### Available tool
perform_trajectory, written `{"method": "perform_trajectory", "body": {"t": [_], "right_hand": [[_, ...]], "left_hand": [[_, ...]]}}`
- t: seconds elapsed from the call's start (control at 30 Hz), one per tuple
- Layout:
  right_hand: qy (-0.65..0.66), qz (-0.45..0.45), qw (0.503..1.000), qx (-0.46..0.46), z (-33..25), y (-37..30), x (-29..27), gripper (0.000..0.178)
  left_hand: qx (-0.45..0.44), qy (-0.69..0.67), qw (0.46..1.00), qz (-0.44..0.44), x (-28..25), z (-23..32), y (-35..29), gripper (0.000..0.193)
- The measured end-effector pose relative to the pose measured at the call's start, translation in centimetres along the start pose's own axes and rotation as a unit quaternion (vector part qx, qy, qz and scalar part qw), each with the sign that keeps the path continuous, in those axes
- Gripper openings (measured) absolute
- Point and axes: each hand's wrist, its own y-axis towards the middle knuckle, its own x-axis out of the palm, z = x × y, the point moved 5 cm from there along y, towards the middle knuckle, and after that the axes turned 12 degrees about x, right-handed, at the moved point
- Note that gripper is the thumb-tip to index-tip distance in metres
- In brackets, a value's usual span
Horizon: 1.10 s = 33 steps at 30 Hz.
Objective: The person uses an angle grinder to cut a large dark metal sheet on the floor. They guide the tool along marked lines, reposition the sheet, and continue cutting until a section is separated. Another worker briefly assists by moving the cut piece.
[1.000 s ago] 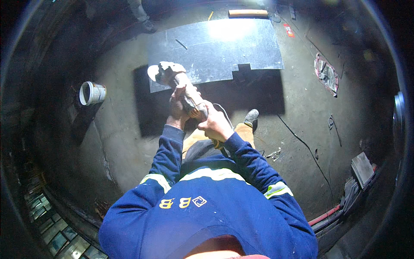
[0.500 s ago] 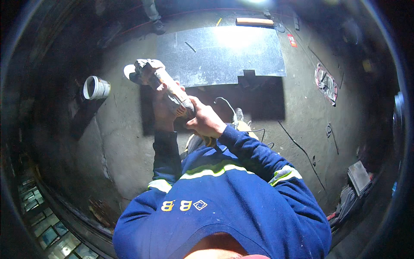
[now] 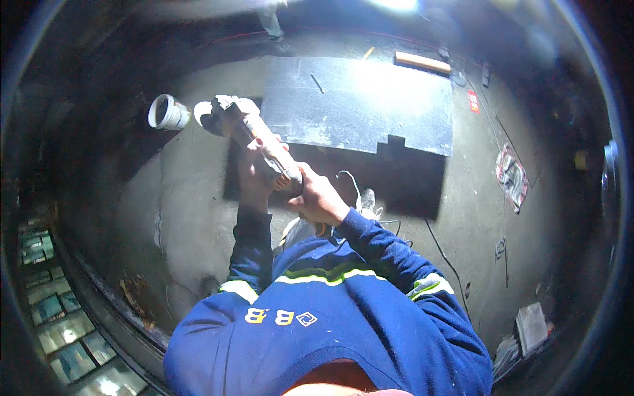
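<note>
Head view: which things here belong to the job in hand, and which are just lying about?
In use:
- power tool, gripped by the left hand and the right hand
- possibly the grey sheet beyond the hands, though neither hand touches it

Apparently just lying about:
- white bucket
- tan tube
- crumpled plastic bag
- flat pieces at lower right

Grey floor (image 3: 195,231) with white bucket (image 3: 173,113); crumpled plastic (image 3: 511,177); dark cable (image 3: 441,251)
</note>
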Motion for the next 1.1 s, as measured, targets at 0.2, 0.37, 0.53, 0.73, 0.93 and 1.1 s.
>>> {"method": "perform_trajectory", "body": {"t": [0.2,0.37,0.53,0.73,0.93,1.1], "right_hand": [[0.005,-0.092,0.996,-0.011,-2.0,3.2,4.3,0.078],[-0.060,-0.123,0.989,-0.048,-4.3,8.4,11.9,0.076],[-0.047,-0.108,0.990,-0.080,-6.0,13.2,20.2,0.074],[0.077,-0.190,0.977,0.053,-7.9,16.8,23.6,0.070],[0.147,-0.262,0.947,0.111,-9.9,18.7,22.3,0.042],[0.143,-0.193,0.970,0.035,-12.6,19.3,20.7,0.036]], "left_hand": [[0.019,0.057,0.990,0.124,-4.6,3.9,-1.8,0.070],[0.033,-0.014,0.989,0.142,-13.6,8.1,-1.5,0.066],[0.063,-0.034,0.990,0.118,-21.9,12.5,0.7,0.066],[0.026,-0.153,0.988,0.015,-26.3,14.6,4.6,0.065],[0.045,-0.206,0.975,-0.067,-23.5,15.0,10.0,0.065],[0.038,-0.257,0.958,-0.121,-22.6,15.6,13.2,0.067]]}}
